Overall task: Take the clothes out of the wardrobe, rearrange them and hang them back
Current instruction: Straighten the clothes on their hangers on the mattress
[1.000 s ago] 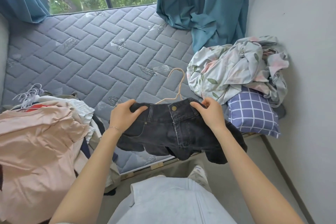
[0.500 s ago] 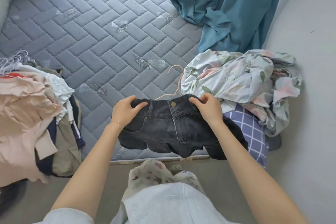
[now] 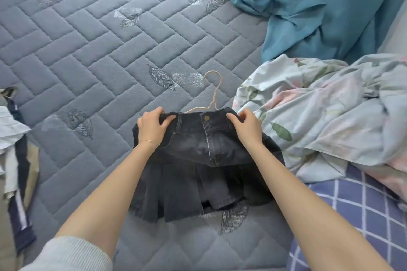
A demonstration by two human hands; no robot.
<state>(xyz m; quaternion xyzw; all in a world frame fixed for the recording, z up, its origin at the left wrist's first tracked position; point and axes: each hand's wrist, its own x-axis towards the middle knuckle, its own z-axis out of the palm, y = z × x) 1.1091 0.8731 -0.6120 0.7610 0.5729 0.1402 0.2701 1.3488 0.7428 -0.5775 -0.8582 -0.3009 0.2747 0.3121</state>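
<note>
Near the middle of the mattress (image 3: 110, 61), a dark denim skirt (image 3: 191, 149) lies front side up, with its pleated hem toward the person and its waistband away. Left hand (image 3: 154, 126): grip closed on the left end of the waistband, thumb laid across the front of the denim, fingers curled over the top edge. Right hand (image 3: 246, 130): grip likewise closed on the right end of the waistband, thumb on the front and pointing toward the brass button (image 3: 206, 118), fingers hooked over the edge. Both hands pinch the cloth; neither grip touches anything else. A pale hanger (image 3: 216, 90) shows just beyond the waistband between the hands, hook upward on the mattress and shoulders hidden by the skirt; whether it sits inside the waistband cannot be told. A thin bracelet (image 3: 149, 141) circles the left wrist, and a ribbed sleeve (image 3: 72, 253) covers the left upper arm. Right of the skirt: a crumpled floral sheet (image 3: 330, 112), touching a checked pillow (image 3: 356, 211) nearer the person. Teal curtain (image 3: 319, 6) at the far right. Heaped clothes (image 3: 13, 149) at the left edge, well apart from the skirt.
</note>
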